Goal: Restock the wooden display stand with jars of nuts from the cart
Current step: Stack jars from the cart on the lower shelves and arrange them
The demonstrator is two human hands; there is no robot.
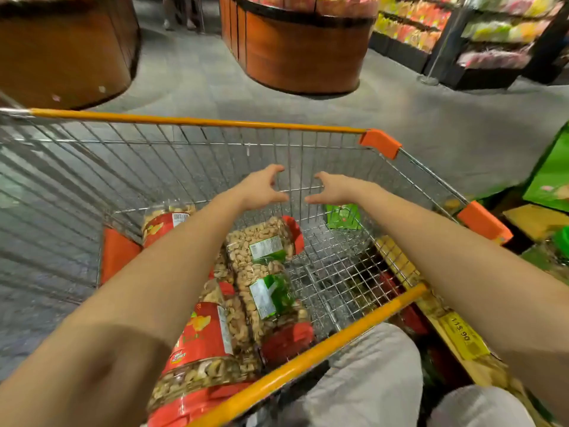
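Jars of nuts, clear plastic with red lids, lie on their sides on the wire floor of the metal shopping cart with orange rim [197, 121], in the lower middle of the frame. Two jars with green labels [264, 241] lie one behind the other, and two jars with red labels [200, 343] lie to the left of them, all close together. A small green packet [343, 215] lies apart, near the far right corner of the cart.

Both arms reach out over the cart. The left hand [261, 188] and the right hand [332, 188] hover in the centre of the frame, near each other, with fingers spread and a little curved. Both are empty and touch nothing.

Round stands of brown wood [301, 50] are in the upper part of the frame, well apart from the cart. A yellow price tag [462, 337] sits on a wooden edge at the lower right. Which one is the stand to restock, I cannot tell.

I think the danger is in the lifting. The jars are round and smooth, so one could slip from the hands or roll. Because they lie so close, pulling one out may push the others.
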